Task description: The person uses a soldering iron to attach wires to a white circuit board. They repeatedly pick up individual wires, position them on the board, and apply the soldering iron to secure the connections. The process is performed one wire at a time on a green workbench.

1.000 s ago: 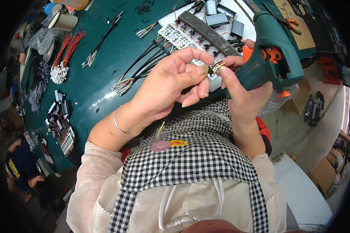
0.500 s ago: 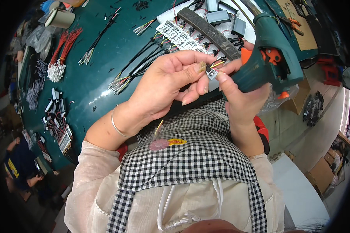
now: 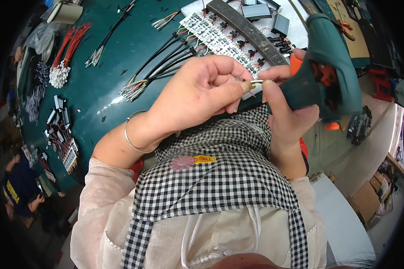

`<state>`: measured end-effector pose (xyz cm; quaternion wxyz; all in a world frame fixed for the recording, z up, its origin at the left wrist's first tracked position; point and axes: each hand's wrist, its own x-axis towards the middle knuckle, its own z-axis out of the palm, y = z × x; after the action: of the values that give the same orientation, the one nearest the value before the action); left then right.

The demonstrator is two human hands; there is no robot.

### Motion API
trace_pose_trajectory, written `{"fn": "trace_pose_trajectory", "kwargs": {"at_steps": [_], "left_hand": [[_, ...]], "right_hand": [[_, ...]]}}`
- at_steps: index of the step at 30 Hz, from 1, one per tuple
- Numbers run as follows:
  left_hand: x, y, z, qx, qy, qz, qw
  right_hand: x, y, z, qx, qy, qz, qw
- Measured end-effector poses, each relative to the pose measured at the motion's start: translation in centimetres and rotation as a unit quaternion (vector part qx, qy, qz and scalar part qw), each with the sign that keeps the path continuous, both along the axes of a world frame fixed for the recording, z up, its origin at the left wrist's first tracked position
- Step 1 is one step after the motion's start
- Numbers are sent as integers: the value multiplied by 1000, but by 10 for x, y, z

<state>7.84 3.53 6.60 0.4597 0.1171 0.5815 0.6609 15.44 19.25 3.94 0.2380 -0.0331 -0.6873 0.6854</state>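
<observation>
In front of my chest both hands meet at a small circuit board (image 3: pixel 256 81), now seen nearly edge-on. My left hand (image 3: pixel 206 92) is closed, its thumb and finger pinching at the board's left end, where a thin wire sticks out below. My right hand (image 3: pixel 285 96) pinches the board's right end between thumb and forefinger. Its other fingers wrap the handle of a green pistol-shaped tool (image 3: pixel 330 54) with orange parts, which looks like a soldering gun. Just beyond the hands, a white circuit panel (image 3: pixel 220 42) with wires attached lies under a dark metal bar (image 3: pixel 242 31).
Black cables (image 3: pixel 159 62) with stripped coloured ends fan out left of the panel. Red wires with white connectors (image 3: pixel 63 67) lie farther left on the green table (image 3: pixel 94 96). Small grey boxes (image 3: pixel 256 12) stand at the back. Pliers (image 3: pixel 344 28) lie at far right.
The small board has turned from showing its face to nearly edge-on. The green tool has swung a little to the right with my right hand. Both hands keep their pinch.
</observation>
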Motion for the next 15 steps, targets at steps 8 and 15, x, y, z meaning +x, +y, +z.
{"fn": "trace_pose_trajectory", "kwargs": {"at_steps": [8,15], "left_hand": [[4,0,-9,-3,141,-22,990],[2,-2,-8,-43,239,-96,965]], "right_hand": [[9,2,4,38,-65,2,997],[27,12,2,82,-117,37,989]]}}
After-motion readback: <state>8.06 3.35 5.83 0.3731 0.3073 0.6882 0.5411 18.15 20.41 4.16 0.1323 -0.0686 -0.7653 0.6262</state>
